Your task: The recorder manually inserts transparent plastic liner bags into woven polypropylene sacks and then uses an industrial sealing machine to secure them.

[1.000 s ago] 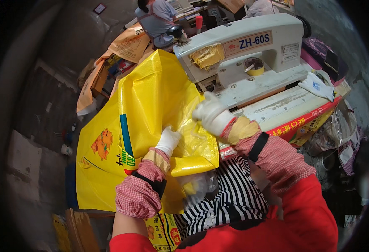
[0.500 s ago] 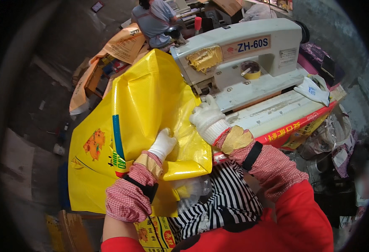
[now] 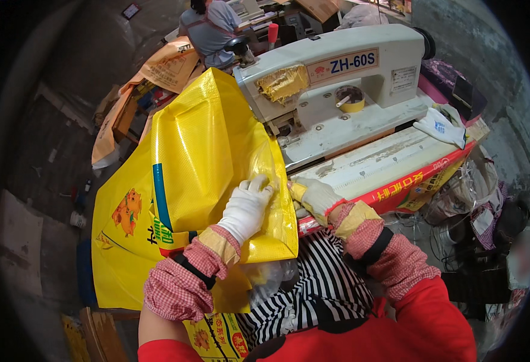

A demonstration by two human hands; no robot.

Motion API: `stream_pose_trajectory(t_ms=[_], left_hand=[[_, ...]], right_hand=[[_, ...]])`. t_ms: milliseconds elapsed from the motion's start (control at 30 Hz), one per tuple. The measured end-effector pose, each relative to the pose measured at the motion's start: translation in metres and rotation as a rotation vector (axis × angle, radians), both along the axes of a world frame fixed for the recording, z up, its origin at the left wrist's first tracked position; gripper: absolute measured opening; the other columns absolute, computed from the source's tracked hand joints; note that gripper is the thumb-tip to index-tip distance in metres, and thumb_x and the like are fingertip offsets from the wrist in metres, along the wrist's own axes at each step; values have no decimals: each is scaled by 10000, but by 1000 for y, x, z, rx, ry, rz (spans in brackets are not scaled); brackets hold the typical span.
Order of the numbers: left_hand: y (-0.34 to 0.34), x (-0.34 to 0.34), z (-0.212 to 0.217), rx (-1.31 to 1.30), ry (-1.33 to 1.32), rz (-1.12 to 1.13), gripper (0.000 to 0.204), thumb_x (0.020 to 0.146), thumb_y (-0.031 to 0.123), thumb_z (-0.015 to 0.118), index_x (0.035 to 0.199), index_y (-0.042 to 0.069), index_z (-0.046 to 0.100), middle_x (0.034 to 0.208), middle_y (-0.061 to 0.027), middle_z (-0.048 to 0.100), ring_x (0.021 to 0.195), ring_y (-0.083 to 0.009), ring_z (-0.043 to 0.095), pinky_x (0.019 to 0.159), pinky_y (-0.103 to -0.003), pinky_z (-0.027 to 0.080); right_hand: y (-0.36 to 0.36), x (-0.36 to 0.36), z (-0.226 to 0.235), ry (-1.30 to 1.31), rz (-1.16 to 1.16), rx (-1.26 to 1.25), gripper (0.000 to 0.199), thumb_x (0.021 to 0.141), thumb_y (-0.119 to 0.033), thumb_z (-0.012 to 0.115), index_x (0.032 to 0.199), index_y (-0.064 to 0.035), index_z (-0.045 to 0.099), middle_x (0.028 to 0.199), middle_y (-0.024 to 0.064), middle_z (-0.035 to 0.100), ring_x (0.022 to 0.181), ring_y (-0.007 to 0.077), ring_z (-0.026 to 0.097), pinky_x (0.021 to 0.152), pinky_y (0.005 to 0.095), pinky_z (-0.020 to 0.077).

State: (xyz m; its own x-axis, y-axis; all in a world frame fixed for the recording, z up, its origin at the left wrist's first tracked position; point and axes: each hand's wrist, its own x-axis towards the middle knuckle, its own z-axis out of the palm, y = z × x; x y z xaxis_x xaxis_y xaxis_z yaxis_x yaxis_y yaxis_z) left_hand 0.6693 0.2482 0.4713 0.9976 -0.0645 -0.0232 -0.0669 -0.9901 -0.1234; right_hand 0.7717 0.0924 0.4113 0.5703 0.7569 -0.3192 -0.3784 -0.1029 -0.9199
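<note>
A glossy yellow woven sack (image 3: pixel 201 142), printed with a cartoon pig and a blue stripe, stands and drapes beside the sewing machine head (image 3: pixel 337 75). Clear plastic film shows along its open side. My left hand (image 3: pixel 246 208), in a white glove, is closed on the sack's inner fold, fingers bent against the plastic. At the sack's right edge, my right hand (image 3: pixel 318 197), in a worn whitish glove with yellow patches, has its fingers closed; the fingertips are partly hidden. The sack's upper edge lies close to the needle area (image 3: pixel 284 127).
A tape roll (image 3: pixel 352 104) sits on the machine bed, and a white glove (image 3: pixel 441 127) lies on the table's right end. Red printed sheeting (image 3: pixel 391 193) covers the table's front edge. Behind are orange-brown sacks (image 3: pixel 167 65) and another person (image 3: pixel 209 30) in grey. Striped cloth covers my lap.
My left hand has moved up and right onto the sack's inner fold. My right hand has come down and right, away from the needle area to the sack's right edge. The lower fold has opened out.
</note>
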Motion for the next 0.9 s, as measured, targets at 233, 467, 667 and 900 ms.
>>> stream_pose_trajectory(t_ms=[233, 467, 667, 900], left_hand=[[8, -4, -7, 179, 107, -74, 442, 726, 110, 592, 1163, 134, 535, 1197, -102, 497, 1020, -282, 535, 841, -375, 447], [-10, 0, 5, 207, 154, -208, 343, 770, 141, 564, 1113, 147, 550, 1043, -75, 545, 934, -270, 573, 743, -375, 488], [-9, -11, 34, -278, 225, -495, 207, 849, 204, 556, 1030, 112, 597, 925, -98, 613, 856, -263, 605, 678, -363, 495], [-26, 24, 67, -528, 796, -25, 453, 801, 533, 624, 877, 86, 645, 720, -113, 623, 678, -220, 601, 618, -332, 458]], right_hand=[[17, 4, -13, 316, 29, 119, 369, 956, -364, 429, 1177, -73, 485, 976, 92, 622, 771, 204, 644, 681, 362, 558], [26, 6, -11, 4, -46, -128, 361, 920, -351, 480, 1035, -36, 613, 890, 148, 661, 750, 244, 657, 642, 353, 544], [20, 12, -9, -864, 355, -497, 419, 843, -380, 536, 1053, -25, 610, 944, 220, 650, 832, 353, 640, 707, 414, 507], [39, 45, -32, -1109, 458, -615, 248, 735, -270, 610, 844, -61, 686, 773, 173, 660, 732, 313, 654, 645, 377, 526]])
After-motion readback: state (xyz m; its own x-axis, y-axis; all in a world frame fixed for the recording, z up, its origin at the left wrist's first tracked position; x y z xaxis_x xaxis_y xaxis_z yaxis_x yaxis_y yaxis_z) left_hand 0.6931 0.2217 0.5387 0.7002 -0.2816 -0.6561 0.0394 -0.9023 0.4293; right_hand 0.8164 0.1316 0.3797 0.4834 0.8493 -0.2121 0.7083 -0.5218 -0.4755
